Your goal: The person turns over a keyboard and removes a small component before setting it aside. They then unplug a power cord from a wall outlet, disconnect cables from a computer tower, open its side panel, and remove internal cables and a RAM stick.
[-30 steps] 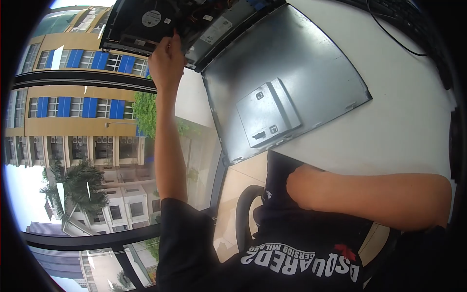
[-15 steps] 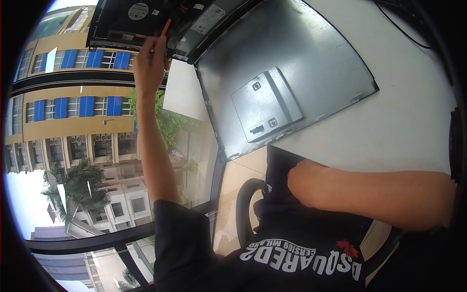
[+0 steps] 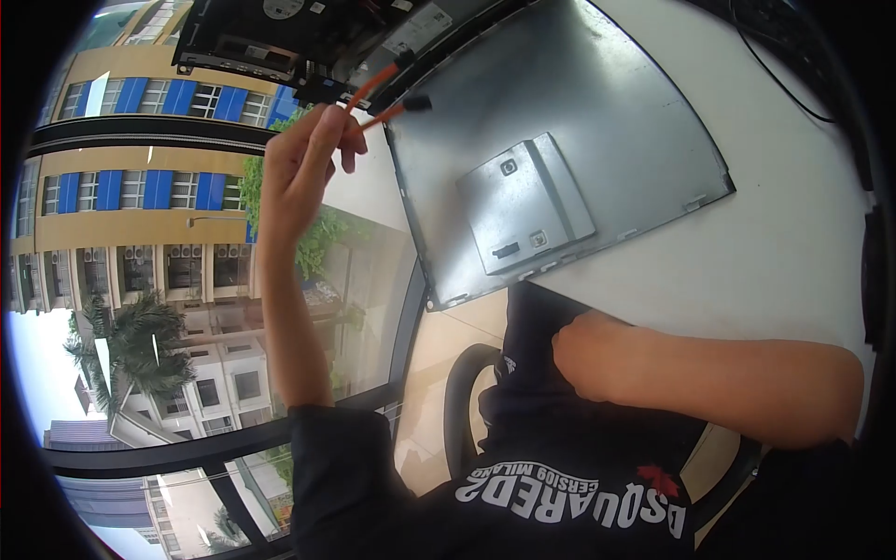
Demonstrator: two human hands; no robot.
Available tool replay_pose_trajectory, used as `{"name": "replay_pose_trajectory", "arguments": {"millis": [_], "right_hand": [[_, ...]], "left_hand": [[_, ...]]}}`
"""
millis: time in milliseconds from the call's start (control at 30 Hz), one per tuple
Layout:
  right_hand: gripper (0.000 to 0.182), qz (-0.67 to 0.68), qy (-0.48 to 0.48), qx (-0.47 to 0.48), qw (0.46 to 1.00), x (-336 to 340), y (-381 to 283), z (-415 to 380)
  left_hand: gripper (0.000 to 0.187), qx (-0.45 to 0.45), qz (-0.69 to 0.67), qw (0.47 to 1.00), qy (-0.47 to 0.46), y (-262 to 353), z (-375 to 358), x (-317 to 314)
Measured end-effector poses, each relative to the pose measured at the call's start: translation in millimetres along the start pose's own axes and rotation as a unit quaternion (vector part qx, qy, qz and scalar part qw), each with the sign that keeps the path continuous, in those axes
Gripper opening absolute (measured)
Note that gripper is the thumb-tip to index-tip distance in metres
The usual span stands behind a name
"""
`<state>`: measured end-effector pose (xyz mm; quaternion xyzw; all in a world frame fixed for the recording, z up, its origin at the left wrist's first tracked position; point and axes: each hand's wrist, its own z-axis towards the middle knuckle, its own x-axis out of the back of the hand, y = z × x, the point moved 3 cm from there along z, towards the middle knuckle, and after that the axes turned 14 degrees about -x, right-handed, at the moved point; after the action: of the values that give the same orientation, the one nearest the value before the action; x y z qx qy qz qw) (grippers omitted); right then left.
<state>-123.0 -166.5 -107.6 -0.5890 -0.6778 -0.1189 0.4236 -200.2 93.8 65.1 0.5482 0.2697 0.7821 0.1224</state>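
Observation:
My left hand (image 3: 313,159) pinches an orange-red SATA data cable (image 3: 373,86) between thumb and fingers. Two black plug ends of the cable stick out to the right, over the corner of a metal panel. Just above the hand is the open black computer case (image 3: 243,56), cut off by the top of the view, with a drive bearing a round label (image 3: 282,7). My right hand (image 3: 588,355) rests low by the table's front edge, over my lap. Its fingers are turned under and hidden.
The bare metal side panel (image 3: 560,103), with a raised square section (image 3: 527,205), lies on the white table (image 3: 775,233). A black cable (image 3: 779,79) runs along the far right. A window (image 3: 149,135) is at left, and a chair armrest (image 3: 459,401) is below.
My left hand has drawn back from the case, toward me and slightly right, bringing the orange-red cable out with its plug ends now showing. My right hand has stayed in place.

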Motion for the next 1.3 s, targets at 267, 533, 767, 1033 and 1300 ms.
{"name": "replay_pose_trajectory", "arguments": {"millis": [267, 533, 767, 1033, 1300], "right_hand": [[0.019, 0.065, 0.086, -0.002, 0.994, 1.1, -3.5, 3.3], [0.023, 0.117, 0.134, 0.015, 0.984, 4.9, -3.8, 5.2], [0.021, 0.132, 0.158, 0.06, 0.977, 10.0, -10.2, -0.1], [0.012, 0.171, 0.667, 0.152, 0.709, 101.3, 10.3, -77.0], [0.028, 0.413, 0.674, -0.047, 0.611, 109.9, 97.5, -73.2]], "left_hand": [[0.016, 0.005, -0.087, 0.992, 0.091, 17.2, -11.9, -38.9], [0.039, 0.037, -0.354, 0.918, 0.173, 8.2, -5.6, -44.0], [0.048, 0.09, -0.498, 0.847, 0.165, -15.6, -14.1, -46.7], [0.058, -0.016, -0.357, 0.926, 0.125, 21.1, 8.2, -37.5], [0.05, -0.068, -0.232, 0.969, 0.04, 56.8, 4.7, -63.8]]}}
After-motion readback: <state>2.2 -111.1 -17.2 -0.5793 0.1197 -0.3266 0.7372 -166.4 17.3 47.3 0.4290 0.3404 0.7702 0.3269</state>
